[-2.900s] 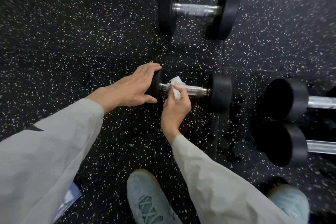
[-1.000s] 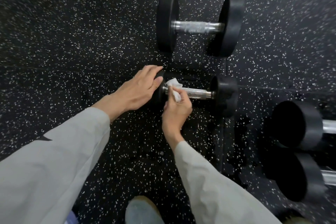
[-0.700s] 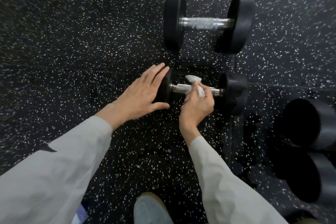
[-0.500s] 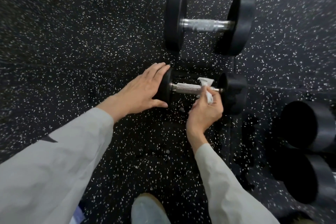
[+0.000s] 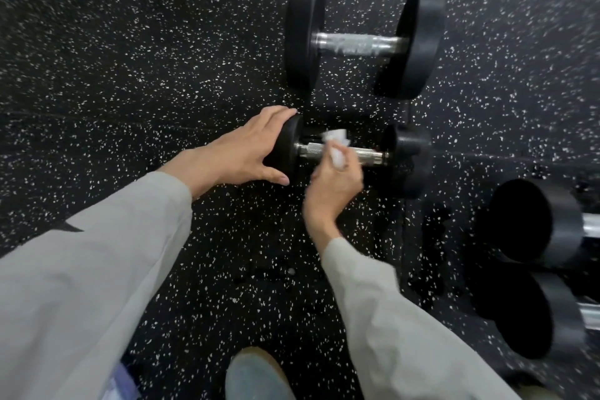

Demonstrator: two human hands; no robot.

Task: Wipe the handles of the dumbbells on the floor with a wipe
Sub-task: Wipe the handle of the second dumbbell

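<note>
A small black dumbbell (image 5: 409, 156) lies on the speckled floor at the centre, its metal handle (image 5: 370, 155) running left to right. My left hand (image 5: 240, 153) rests with straight fingers over its left weight. My right hand (image 5: 334, 182) grips a white wipe (image 5: 337, 144) wrapped round the middle of the handle. A larger dumbbell (image 5: 363, 42) with a metal handle lies farther away.
Two more black dumbbells lie at the right edge, one (image 5: 535, 221) above the other (image 5: 532, 312), with their handles cut off by the frame. A grey shoe (image 5: 256, 373) shows at the bottom centre. Black rubber flooring with white flecks (image 5: 130, 75) surrounds everything.
My right hand slid the wipe from the handle's left end to its right end, and has now come back toward the middle. My left hand stayed on the left weight.
</note>
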